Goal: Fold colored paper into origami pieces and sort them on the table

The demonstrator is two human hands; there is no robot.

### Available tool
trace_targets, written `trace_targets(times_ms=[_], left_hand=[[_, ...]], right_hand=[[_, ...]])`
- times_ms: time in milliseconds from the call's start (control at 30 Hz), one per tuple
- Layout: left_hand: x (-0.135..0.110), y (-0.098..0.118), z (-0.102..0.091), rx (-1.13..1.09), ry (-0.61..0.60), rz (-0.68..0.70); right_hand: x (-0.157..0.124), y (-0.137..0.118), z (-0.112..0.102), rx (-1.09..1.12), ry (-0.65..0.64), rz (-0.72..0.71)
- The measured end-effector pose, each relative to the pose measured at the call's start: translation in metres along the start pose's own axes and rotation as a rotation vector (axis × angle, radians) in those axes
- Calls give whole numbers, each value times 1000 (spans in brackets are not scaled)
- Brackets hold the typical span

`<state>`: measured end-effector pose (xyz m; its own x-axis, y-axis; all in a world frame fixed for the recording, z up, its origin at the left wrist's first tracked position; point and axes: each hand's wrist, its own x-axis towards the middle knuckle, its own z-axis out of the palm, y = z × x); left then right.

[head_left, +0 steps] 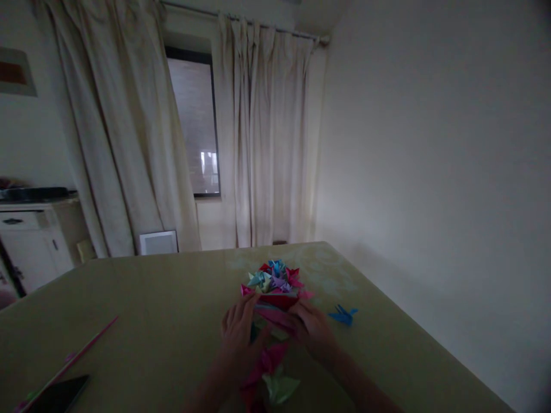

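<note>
A red paper box point(278, 300) filled with several folded paper pieces in blue, purple, green and red point(275, 276) stands on the yellow-green table point(163, 321). My left hand point(239, 331) rests against the box's near left side, fingers bent on it. My right hand point(312, 328) presses on the near right side, over a pink paper sheet point(271, 315). More folded pieces, pink point(269, 361) and pale green point(280, 387), lie between my forearms.
A blue folded paper figure point(343, 315) lies right of the box. A pink strip point(69, 362) and a dark phone point(58, 394) lie at the table's near left. Curtains point(258, 143), a window and a white cabinet point(30, 241) stand behind.
</note>
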<state>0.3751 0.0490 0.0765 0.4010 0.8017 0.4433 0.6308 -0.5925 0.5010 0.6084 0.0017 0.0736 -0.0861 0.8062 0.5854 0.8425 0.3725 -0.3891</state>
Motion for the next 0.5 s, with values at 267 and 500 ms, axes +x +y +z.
trace_targets(times_ms=[267,500], left_hand=[[45,-5,-21,-278,-325,66],[52,0,-26,-409,37,-48]], right_hand=[[-17,-6,7,-16,296,-268],[-20,0,23,164,346,86]])
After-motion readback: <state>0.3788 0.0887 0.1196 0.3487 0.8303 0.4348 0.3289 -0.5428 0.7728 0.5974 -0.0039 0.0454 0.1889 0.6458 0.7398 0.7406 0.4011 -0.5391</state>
